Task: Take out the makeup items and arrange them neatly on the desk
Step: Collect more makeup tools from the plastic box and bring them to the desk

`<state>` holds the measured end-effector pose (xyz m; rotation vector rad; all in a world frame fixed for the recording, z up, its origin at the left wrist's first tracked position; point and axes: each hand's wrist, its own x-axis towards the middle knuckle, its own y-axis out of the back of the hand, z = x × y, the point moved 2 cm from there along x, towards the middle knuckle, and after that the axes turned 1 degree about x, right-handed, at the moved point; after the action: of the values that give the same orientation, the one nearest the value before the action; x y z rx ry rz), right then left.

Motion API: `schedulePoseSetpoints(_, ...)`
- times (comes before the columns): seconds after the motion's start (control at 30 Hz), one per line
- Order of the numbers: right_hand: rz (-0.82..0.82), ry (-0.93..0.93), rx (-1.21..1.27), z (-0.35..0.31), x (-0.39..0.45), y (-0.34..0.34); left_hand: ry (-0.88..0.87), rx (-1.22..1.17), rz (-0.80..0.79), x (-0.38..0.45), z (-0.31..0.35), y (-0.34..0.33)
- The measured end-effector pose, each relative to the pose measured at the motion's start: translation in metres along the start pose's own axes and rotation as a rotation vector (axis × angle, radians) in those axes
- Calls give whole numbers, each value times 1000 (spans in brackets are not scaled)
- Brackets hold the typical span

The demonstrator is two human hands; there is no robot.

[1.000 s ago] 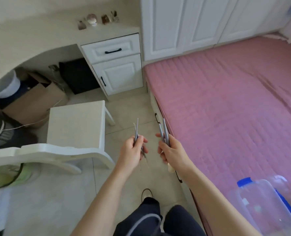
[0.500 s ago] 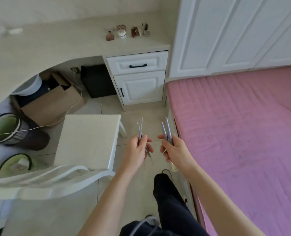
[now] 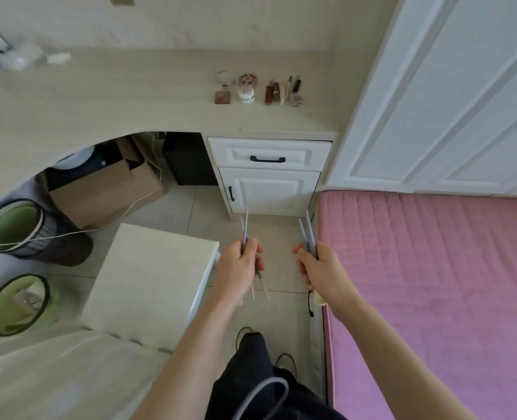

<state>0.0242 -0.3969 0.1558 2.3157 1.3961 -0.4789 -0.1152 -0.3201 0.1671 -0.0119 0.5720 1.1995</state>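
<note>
Partway done: small makeup items (image 3: 258,90) lined up on pale wooden desk (image 3: 130,95); left hand (image 3: 240,268) and right hand (image 3: 322,269) each grasping thin grey makeup brushes (image 3: 308,234) (not yet placed).

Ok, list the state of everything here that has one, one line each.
Left hand: grips thin grey makeup brushes, tips up.
Right hand: grips two grey brush handles, upright.
White desk drawer with black handle: shut.
White cabinet door below it: shut.
Brown cardboard box under the desk: flaps open.
Small makeup items on the beige desk: set in a row.
</note>
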Motion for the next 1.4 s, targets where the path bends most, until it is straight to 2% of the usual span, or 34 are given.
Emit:
schedulePoseSetpoints(0.2,16,13,-31,-44,84,-12,8,-28,-24,93,31,8)
schedulePoseSetpoints(0.47,105,58,-60,-117,193,-35,-100,66,-101,222,101,25)
schedulePoseSetpoints(0.7,135,49,-22,-159,264,-36,-92,73,-142,303,142,19)
schedulePoseSetpoints(1.13,147,-14,-47,-209,413,12,-34,60,-159,433,218,-49)
schedulePoseSetpoints(1.4,212,-95,-113,-226,480,51,55,78,-265,482,251,-93)
